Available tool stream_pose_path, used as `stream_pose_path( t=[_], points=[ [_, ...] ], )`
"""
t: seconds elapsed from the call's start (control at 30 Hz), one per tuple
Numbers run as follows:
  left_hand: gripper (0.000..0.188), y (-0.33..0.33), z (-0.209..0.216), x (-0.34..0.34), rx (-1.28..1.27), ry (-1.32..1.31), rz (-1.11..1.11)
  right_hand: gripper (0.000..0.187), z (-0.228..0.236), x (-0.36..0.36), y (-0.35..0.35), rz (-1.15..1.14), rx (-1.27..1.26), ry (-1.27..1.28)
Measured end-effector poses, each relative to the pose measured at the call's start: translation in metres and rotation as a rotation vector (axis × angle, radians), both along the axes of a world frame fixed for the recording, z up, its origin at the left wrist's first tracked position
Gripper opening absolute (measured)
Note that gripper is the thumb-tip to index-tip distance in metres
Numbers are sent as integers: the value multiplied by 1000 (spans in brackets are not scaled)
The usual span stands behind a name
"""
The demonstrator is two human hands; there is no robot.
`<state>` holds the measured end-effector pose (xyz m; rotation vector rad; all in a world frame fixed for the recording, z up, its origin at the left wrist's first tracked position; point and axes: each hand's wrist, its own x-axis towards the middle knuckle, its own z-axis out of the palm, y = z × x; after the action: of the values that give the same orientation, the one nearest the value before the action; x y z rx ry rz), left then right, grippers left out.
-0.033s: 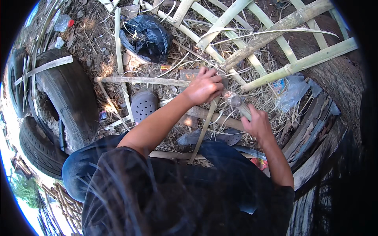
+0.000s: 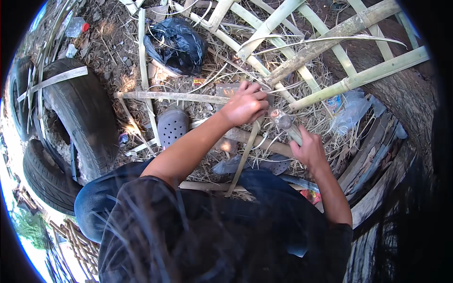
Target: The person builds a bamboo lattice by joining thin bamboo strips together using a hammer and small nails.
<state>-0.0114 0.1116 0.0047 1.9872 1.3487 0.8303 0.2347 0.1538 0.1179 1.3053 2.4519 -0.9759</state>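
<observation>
My left hand (image 2: 245, 104) is closed over the spot where a pale bamboo strip (image 2: 179, 97) from the left meets another bamboo strip (image 2: 245, 158) that slants down toward my legs. The fingers hide the crossing itself. In my right hand (image 2: 309, 150) is a hammer (image 2: 283, 120), gripped by its thick, pale handle. Its rounded metal head lies just right of my left knuckles, and a narrow gap seems to part them. Beneath both hands runs a thicker bamboo pole (image 2: 264, 143).
A bamboo lattice (image 2: 311, 56) spreads across the upper right. At left lie old tyres (image 2: 85, 113). A black plastic bag (image 2: 177, 45) and a grey clog (image 2: 173, 127) are beyond my left forearm. Clear plastic (image 2: 351, 111) and a tree trunk (image 2: 408, 101) are at right, among bamboo shavings.
The hammer head has shifted very slightly to the right. My left hand and the bamboo strips look the same.
</observation>
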Motion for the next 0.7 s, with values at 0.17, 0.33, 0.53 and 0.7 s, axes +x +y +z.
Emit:
stream_pose_path(
  t=[0.17, 0.33, 0.53, 0.7],
  points=[
    [16, 3, -1, -1, 7, -12, -15, 31, 4, 3, 0, 7, 48, 67],
    [16, 3, 0, -2, 13, -6, -28, 31, 2, 4, -2, 54, 38, 69],
    [16, 2, -1, -3, 10, -3, -27, 32, 6, -4, 1, 38, 1, 23],
    [16, 4, -2, 0, 18, -13, -27, 34, 10, -9, 6, -11, -30, -1]
  ],
)
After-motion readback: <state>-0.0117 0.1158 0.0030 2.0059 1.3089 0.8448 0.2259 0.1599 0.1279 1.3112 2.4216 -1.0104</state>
